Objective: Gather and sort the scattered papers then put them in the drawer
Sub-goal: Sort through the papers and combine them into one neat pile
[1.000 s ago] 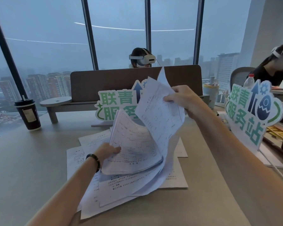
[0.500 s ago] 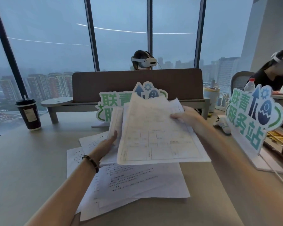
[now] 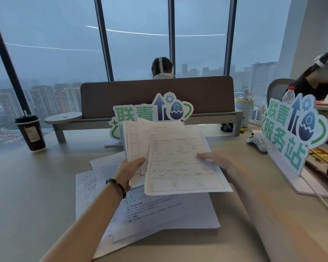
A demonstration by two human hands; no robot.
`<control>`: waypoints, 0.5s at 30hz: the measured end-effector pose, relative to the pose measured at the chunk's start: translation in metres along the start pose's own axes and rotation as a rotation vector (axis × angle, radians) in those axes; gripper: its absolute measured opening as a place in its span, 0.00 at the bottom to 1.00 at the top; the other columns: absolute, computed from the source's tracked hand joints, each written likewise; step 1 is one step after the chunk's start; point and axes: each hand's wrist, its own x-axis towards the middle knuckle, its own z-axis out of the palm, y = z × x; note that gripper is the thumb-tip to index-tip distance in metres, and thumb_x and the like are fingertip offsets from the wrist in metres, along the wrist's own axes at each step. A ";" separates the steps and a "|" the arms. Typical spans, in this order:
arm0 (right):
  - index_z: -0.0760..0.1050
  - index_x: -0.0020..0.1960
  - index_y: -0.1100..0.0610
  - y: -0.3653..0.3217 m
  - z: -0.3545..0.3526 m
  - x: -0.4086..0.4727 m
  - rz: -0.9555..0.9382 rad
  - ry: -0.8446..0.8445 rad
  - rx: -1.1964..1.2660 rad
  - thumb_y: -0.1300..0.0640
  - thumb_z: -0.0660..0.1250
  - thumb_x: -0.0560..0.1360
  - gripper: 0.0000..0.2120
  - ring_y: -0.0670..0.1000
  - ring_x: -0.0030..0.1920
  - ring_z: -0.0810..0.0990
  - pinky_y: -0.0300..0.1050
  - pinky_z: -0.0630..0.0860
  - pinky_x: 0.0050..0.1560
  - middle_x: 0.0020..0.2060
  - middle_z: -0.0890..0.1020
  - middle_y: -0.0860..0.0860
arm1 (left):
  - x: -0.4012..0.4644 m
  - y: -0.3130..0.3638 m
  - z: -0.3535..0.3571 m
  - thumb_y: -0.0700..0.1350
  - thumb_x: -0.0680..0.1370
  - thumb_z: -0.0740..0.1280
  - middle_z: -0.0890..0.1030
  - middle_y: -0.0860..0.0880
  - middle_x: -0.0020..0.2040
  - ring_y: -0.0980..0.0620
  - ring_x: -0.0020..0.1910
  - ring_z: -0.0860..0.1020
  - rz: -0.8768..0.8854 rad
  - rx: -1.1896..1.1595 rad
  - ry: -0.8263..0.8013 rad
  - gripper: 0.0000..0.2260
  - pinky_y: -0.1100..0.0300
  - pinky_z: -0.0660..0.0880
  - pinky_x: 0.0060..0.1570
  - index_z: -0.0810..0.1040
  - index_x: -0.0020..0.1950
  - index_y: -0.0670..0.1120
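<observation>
I hold a bundle of printed form sheets [image 3: 140, 140] above the desk with my left hand [image 3: 130, 170], which grips its lower edge, thumb on top. My right hand [image 3: 216, 160], blurred, holds the right edge of the front form sheet [image 3: 178, 167], its thumb lying on the page. That sheet overlaps the bundle. Below them, several loose text sheets [image 3: 159, 210] lie scattered on the beige desk [image 3: 36, 195]. No drawer is in view.
A dark paper coffee cup [image 3: 31, 133] stands at the far left. Two green-and-blue cut-out signs stand behind [image 3: 151, 112] and to the right [image 3: 293, 133]. A brown divider screen [image 3: 157, 97] crosses the back. A white controller [image 3: 257, 140] lies right; two people sit beyond.
The raised sheets in my right hand have come down and forward onto the bundle. My left hand has shifted from steadying the papers to gripping the bundle's lower edge.
</observation>
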 end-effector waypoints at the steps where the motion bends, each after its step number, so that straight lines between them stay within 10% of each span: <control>1: 0.78 0.57 0.59 0.002 -0.002 -0.001 0.002 -0.018 0.025 0.59 0.73 0.74 0.13 0.59 0.44 0.87 0.51 0.83 0.41 0.47 0.86 0.58 | 0.001 -0.003 0.000 0.41 0.77 0.70 0.85 0.44 0.49 0.45 0.46 0.84 0.015 -0.011 0.007 0.10 0.54 0.82 0.42 0.80 0.57 0.42; 5: 0.76 0.60 0.60 0.006 -0.006 0.004 -0.043 0.060 -0.025 0.65 0.74 0.72 0.18 0.59 0.49 0.86 0.58 0.82 0.53 0.50 0.86 0.58 | 0.002 -0.012 -0.007 0.42 0.75 0.72 0.84 0.41 0.54 0.42 0.50 0.84 0.043 -0.027 0.013 0.15 0.44 0.81 0.51 0.80 0.61 0.41; 15: 0.76 0.49 0.57 0.007 -0.012 0.008 -0.133 0.247 -0.086 0.60 0.71 0.76 0.04 0.57 0.46 0.85 0.54 0.82 0.50 0.47 0.85 0.57 | -0.001 -0.016 -0.009 0.44 0.73 0.74 0.85 0.46 0.48 0.48 0.44 0.85 0.039 0.016 -0.001 0.12 0.57 0.82 0.37 0.82 0.55 0.43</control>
